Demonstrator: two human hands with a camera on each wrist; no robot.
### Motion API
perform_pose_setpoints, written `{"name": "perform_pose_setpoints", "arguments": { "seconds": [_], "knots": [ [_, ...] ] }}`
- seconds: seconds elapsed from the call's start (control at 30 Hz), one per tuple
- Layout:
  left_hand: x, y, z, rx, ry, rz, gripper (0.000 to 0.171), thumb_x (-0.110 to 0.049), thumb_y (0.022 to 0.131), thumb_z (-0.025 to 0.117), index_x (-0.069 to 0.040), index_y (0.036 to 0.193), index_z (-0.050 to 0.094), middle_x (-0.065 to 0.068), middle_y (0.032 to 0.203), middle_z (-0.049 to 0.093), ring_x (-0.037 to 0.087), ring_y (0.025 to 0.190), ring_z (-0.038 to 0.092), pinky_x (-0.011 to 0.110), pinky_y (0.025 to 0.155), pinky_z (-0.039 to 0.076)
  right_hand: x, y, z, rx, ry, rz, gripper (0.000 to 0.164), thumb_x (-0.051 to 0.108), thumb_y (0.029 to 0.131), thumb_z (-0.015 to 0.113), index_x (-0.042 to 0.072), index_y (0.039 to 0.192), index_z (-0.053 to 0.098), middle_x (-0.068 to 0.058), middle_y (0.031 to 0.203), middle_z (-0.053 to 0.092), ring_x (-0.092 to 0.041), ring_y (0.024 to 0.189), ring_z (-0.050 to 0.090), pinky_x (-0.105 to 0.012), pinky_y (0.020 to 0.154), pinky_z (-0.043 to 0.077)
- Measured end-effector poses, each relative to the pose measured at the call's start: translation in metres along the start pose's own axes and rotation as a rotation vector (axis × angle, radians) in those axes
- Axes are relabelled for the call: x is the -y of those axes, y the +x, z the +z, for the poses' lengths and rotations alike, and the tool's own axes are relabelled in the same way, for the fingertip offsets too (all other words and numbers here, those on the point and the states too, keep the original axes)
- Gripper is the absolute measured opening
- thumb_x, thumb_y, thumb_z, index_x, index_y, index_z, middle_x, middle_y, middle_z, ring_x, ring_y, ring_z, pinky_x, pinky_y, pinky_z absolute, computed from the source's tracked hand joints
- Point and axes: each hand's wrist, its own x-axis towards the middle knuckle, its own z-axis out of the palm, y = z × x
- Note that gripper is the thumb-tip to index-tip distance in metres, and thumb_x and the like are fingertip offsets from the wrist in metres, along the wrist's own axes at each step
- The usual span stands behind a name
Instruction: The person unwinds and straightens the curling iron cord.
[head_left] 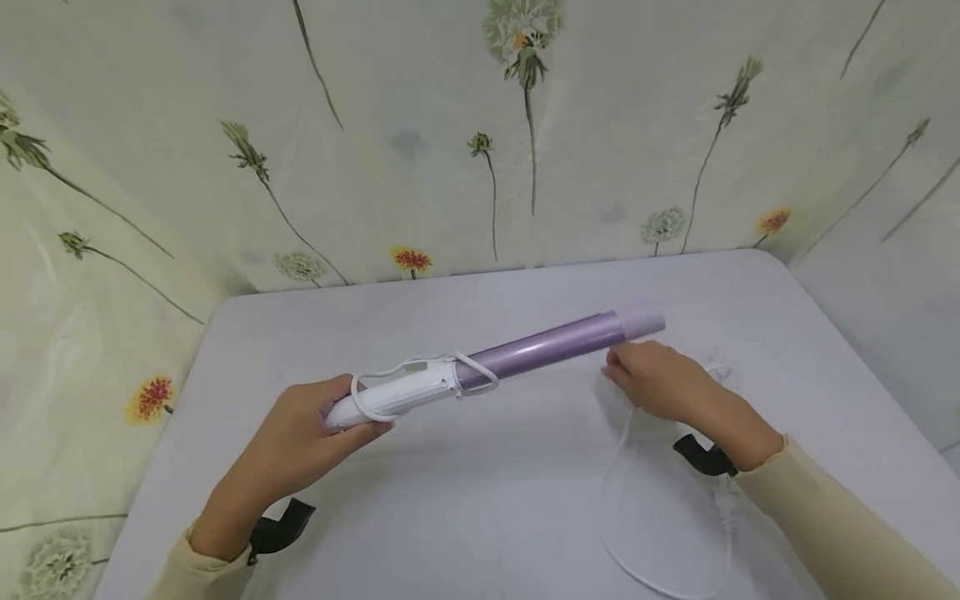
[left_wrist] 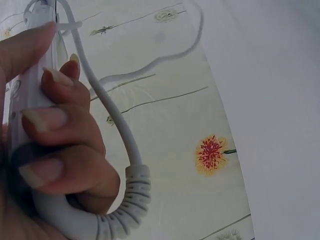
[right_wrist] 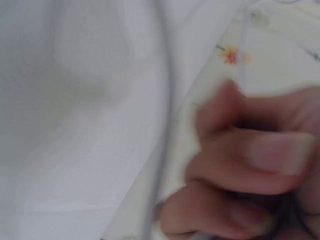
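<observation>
A curling iron with a shiny purple barrel (head_left: 551, 346) and a white handle (head_left: 412, 393) is held at a tilt above the table, its pale tip up to the right. My left hand (head_left: 315, 429) grips the handle's end, fingers wrapped round it in the left wrist view. A white power cord (left_wrist: 112, 107) leaves the handle through a ribbed sleeve (left_wrist: 135, 192) and loops round the iron. My right hand (head_left: 663, 379) is beside the tip, its fingers (right_wrist: 240, 160) curled on the cord; the right wrist view is blurred. Below it, the cord hangs in a loop to a white plug (head_left: 726, 496).
The white table (head_left: 480, 517) has rounded back corners. Behind and beside it hangs a pale curtain (head_left: 420, 167) printed with flowers. A dark curved piece is worn at each wrist. A loose part of the cord (head_left: 720, 371) shows behind the right wrist.
</observation>
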Motion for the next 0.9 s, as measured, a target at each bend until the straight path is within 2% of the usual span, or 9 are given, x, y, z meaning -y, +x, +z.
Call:
{"name": "perform_pose_setpoints", "arguments": {
  "seconds": [0.13,0.27,0.33,0.43,0.53,0.63,0.8,0.87,0.9],
  "knots": [
    [0.000,-0.002,0.006,0.051,0.027,0.065,0.032,-0.029,0.088,0.087,-0.015,0.113,0.073,-0.011,0.103,0.074,0.009,0.078,0.061,0.029,0.067,0.052,-0.005,0.008,-0.017,-0.237,0.199,0.015,0.027,0.016,0.110,0.052,-0.001,0.130,0.058,-0.015,0.089,0.070,-0.023,0.070,0.062,-0.037,0.060,0.049],
    [0.002,-0.002,0.009,0.067,0.082,0.103,0.028,-0.031,0.086,0.088,-0.018,0.106,0.073,-0.014,0.097,0.072,0.005,0.073,0.057,0.027,0.063,0.049,-0.004,0.003,-0.042,-0.470,0.477,0.006,0.026,0.019,0.113,0.048,0.004,0.132,0.057,-0.007,0.071,0.062,-0.018,0.049,0.048,-0.030,0.043,0.037],
    [0.003,-0.002,0.009,0.073,0.116,0.107,0.028,-0.031,0.085,0.089,-0.019,0.104,0.072,-0.015,0.094,0.071,0.005,0.071,0.055,0.027,0.062,0.048,-0.005,-0.002,-0.056,-0.597,0.684,-0.080,0.019,0.010,0.111,0.048,0.003,0.127,0.057,-0.006,0.068,0.060,-0.016,0.045,0.043,-0.028,0.039,0.032],
    [0.006,0.001,0.010,0.085,0.158,0.100,0.027,-0.032,0.085,0.089,-0.019,0.101,0.071,-0.017,0.089,0.068,0.004,0.070,0.054,0.027,0.063,0.047,-0.004,-0.016,-0.080,-0.772,1.026,-0.248,0.016,-0.003,0.107,0.052,-0.007,0.121,0.058,-0.012,0.070,0.059,-0.018,0.048,0.041,-0.027,0.040,0.028],
    [0.008,0.004,0.009,0.084,0.194,0.072,0.025,-0.033,0.086,0.088,-0.021,0.097,0.070,-0.018,0.082,0.062,0.005,0.067,0.052,0.028,0.062,0.046,-0.002,-0.036,-0.102,-0.900,1.198,-0.312,0.020,-0.004,0.104,0.057,-0.013,0.122,0.056,-0.016,0.069,0.054,-0.020,0.051,0.039,-0.026,0.042,0.024],
    [0.012,0.005,0.008,0.064,0.206,0.036,0.023,-0.033,0.087,0.087,-0.021,0.096,0.069,-0.017,0.078,0.059,0.005,0.065,0.051,0.029,0.060,0.044,0.000,-0.057,-0.113,-0.907,1.240,-0.322,0.023,-0.005,0.104,0.056,-0.016,0.125,0.054,-0.017,0.072,0.052,-0.021,0.056,0.038,-0.028,0.049,0.025],
    [0.020,0.006,0.002,0.021,0.189,-0.051,0.024,-0.030,0.089,0.086,-0.016,0.099,0.070,-0.012,0.075,0.060,0.009,0.063,0.051,0.030,0.057,0.043,-0.012,-0.071,-0.103,-0.653,1.346,-0.664,0.028,-0.019,0.103,0.032,-0.028,0.109,0.058,-0.020,0.081,0.055,-0.024,0.070,0.039,-0.029,0.061,0.029],
    [0.024,0.007,0.000,0.000,0.182,-0.094,0.025,-0.031,0.090,0.084,-0.014,0.101,0.069,-0.010,0.074,0.060,0.011,0.062,0.051,0.031,0.057,0.043,-0.018,-0.073,-0.096,-0.577,1.340,-0.775,0.026,-0.019,0.102,0.035,-0.031,0.098,0.058,-0.022,0.085,0.058,-0.026,0.078,0.041,-0.027,0.066,0.031],
    [0.026,0.007,-0.002,-0.015,0.182,-0.112,0.026,-0.031,0.091,0.084,-0.013,0.102,0.069,-0.008,0.074,0.061,0.012,0.061,0.052,0.032,0.056,0.043,-0.022,-0.076,-0.092,-0.575,1.313,-0.774,0.025,-0.018,0.102,0.038,-0.031,0.093,0.058,-0.021,0.085,0.058,-0.026,0.081,0.042,-0.026,0.069,0.034]
  ]
}}
